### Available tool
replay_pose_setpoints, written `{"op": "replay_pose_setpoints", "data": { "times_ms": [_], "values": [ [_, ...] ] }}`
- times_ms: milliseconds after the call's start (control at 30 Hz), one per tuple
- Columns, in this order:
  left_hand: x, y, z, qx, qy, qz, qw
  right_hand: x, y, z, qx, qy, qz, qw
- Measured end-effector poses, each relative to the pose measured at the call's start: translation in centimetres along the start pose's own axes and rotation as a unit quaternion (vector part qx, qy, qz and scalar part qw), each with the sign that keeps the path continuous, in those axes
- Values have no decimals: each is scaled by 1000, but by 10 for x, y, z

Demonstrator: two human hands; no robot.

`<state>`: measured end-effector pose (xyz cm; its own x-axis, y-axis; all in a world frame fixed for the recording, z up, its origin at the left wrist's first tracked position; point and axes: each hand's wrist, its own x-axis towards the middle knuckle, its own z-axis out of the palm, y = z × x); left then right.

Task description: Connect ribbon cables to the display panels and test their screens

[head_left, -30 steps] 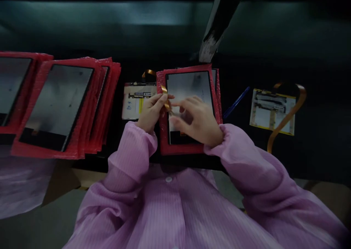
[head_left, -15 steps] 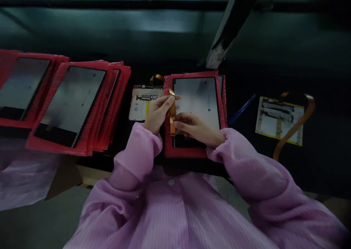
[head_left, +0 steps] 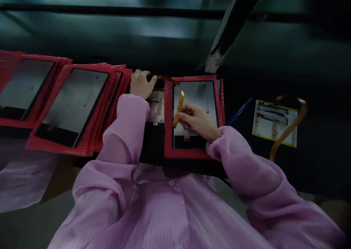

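My right hand [head_left: 195,119] pinches the end of an orange-gold flat flex cable [head_left: 180,100] above a display panel [head_left: 197,95]. The panel lies on a red bubble-wrap sleeve [head_left: 168,139]. From my right fingers the cable arches up and left to the far edge of a small circuit board unit [head_left: 158,108]. My left hand [head_left: 142,83] rests over that unit's far left corner, fingers apart and thumb stretched toward the cable. It covers much of the unit. A short connector tail [head_left: 187,138] shows at the panel's near end.
Stacked display panels [head_left: 75,102] in red bubble sleeves stand to the left, with more panels [head_left: 26,86] beyond. A blue pen [head_left: 240,111] lies right of the middle panel. Farther right is another unit [head_left: 275,119] with its curled flex cable [head_left: 289,126]. A slanted post [head_left: 219,53] rises behind.
My left hand has let go of the cable and moved up and left over the board unit. My right hand keeps the cable end, which now slants, and the cable spans farther left.
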<state>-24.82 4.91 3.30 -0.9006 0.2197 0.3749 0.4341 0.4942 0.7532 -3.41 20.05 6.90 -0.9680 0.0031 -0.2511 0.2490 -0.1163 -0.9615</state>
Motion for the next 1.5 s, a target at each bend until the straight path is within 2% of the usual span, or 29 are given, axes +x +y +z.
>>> {"op": "replay_pose_setpoints", "data": {
  "times_ms": [133, 333, 500, 667, 867, 1000, 1133, 1200, 1333, 1400, 1500],
  "values": [
    [7, -14, 11, -2, -30, 5, 1000, 2, 1, -3, -25, 3, -11, 1000],
    [5, -5, 9, -34, -37, -4, 999, 9, -1, -10, -57, 40, -27, 997],
    [9, -1, 3, -170, -59, -83, 980, 15, -8, -13, -37, 72, -10, 997],
    [12, 2, -2, -263, -63, -91, 958, 20, -21, -22, -17, 104, 9, 994],
    [14, 4, -10, -298, -77, -93, 947, 34, -47, -44, 56, 39, 50, 996],
    [16, 2, -10, -325, -94, -89, 937, 40, -62, -58, 53, 68, 53, 995],
    [18, -1, -8, -338, -97, -79, 933, 44, -72, -64, -43, 133, 48, 989],
    [19, -1, -8, -329, -108, -76, 935, 45, -75, -63, -101, 159, 35, 981],
    [17, 1, -10, -324, -125, -69, 935, 55, -79, -47, -144, 141, 40, 979],
    [16, 3, -11, -328, -123, -70, 934, 67, -80, -36, -116, 125, 44, 984],
    [14, 6, -11, -329, -119, -81, 933, 98, -77, -21, -19, 100, 57, 993]
  ]
}}
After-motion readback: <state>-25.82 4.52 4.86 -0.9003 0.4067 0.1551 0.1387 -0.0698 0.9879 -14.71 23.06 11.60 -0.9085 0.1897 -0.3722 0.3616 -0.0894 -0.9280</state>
